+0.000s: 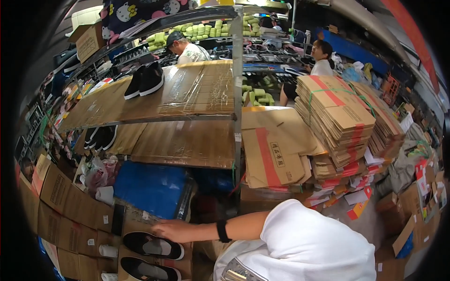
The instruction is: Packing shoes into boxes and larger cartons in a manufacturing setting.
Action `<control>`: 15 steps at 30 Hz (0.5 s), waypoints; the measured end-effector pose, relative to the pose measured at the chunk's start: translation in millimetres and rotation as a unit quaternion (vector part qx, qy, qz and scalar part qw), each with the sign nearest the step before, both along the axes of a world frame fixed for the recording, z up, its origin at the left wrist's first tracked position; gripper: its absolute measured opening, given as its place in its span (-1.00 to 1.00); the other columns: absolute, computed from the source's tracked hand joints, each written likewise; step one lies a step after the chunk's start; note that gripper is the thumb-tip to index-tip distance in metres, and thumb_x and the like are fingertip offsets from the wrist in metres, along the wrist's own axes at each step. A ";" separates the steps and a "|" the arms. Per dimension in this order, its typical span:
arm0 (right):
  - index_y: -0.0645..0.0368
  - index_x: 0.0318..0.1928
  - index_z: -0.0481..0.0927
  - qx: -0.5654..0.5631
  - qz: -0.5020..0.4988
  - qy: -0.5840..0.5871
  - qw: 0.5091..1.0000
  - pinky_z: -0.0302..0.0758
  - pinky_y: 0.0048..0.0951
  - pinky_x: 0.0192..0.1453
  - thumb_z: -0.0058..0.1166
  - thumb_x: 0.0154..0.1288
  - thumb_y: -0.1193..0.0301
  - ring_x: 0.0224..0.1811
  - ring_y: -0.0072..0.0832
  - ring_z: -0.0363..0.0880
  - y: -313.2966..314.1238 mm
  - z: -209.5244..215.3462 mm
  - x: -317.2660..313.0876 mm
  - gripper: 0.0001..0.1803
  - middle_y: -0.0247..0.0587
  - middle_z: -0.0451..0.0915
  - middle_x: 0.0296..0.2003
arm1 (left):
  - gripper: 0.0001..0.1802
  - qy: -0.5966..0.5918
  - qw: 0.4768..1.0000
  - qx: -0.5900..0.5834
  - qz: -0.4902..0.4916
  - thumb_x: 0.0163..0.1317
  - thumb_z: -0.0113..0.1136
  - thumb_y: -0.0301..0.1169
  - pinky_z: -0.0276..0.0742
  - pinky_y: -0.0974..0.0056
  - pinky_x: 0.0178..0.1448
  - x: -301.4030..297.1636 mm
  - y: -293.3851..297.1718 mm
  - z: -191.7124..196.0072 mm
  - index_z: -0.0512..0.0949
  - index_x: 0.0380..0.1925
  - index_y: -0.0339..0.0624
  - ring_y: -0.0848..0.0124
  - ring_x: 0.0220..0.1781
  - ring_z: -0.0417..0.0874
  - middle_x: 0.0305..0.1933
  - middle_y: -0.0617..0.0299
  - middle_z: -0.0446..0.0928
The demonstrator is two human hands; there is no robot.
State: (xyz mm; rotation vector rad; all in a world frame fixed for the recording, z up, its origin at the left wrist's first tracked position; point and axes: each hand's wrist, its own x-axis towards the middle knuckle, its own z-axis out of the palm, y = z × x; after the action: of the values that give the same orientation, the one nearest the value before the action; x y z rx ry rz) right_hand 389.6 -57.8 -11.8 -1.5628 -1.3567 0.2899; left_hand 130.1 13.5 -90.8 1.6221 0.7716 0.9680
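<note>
My right hand (172, 230) reaches leftward from a white sleeve, a black band round its wrist. Its fingers bend down over the far edge of a black slip-on shoe (174, 250) with a white sole and appear closed on it. The fingertips are only partly visible. A matching black shoe (173, 272) lies just nearer, side by side with the first, both on a brown cardboard box (186, 260). My left hand is not in view.
Cardboard shelves (187, 100) hold more black shoes (151, 80). Below lies a blue plastic-wrapped bundle (149, 188). Brown shoe boxes (61, 229) line the left; flattened cartons (335, 110) are stacked right. Two people (190, 51) are beyond the shelving.
</note>
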 end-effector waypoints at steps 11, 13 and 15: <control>0.15 0.26 0.44 -0.193 0.217 0.428 0.856 0.49 -0.36 -0.07 0.23 0.32 0.27 -0.15 -0.44 0.54 -4.8 -5.1 -21.4 -0.46 -0.37 0.56 -0.15 | -0.35 -0.070 0.972 -0.223 -0.030 0.50 -0.07 -0.15 0.11 0.13 0.54 -14.6 2.6 -12.8 0.09 0.45 -0.25 0.14 0.46 0.25 0.46 0.06 0.22; 0.08 0.45 0.16 -0.090 0.235 0.426 0.869 0.32 -0.45 0.31 0.19 0.37 0.21 0.25 -0.48 0.36 -0.9 -29.9 -28.2 -0.25 -0.26 0.36 0.26 | -0.35 -0.092 0.963 -0.251 -0.027 0.50 -0.07 -0.15 0.11 0.13 0.54 -15.6 6.1 -6.8 0.09 0.45 -0.25 0.14 0.46 0.25 0.45 0.06 0.23; 0.03 0.50 0.06 -0.073 0.209 0.504 0.835 0.30 -0.41 0.37 0.16 0.40 0.17 0.33 -0.46 0.31 -8.3 -19.4 -41.4 -0.20 -0.25 0.29 0.33 | -0.35 -0.119 0.953 -0.280 -0.011 0.50 -0.07 -0.15 0.11 0.13 0.54 -28.2 6.7 -5.7 0.09 0.45 -0.25 0.14 0.46 0.25 0.45 0.07 0.23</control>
State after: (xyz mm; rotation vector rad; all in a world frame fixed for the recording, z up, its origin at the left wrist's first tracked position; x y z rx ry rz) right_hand 348.2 -66.1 -31.2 -0.9122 -0.7841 1.3101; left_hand 101.9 20.2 -96.5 1.0013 0.7714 0.8131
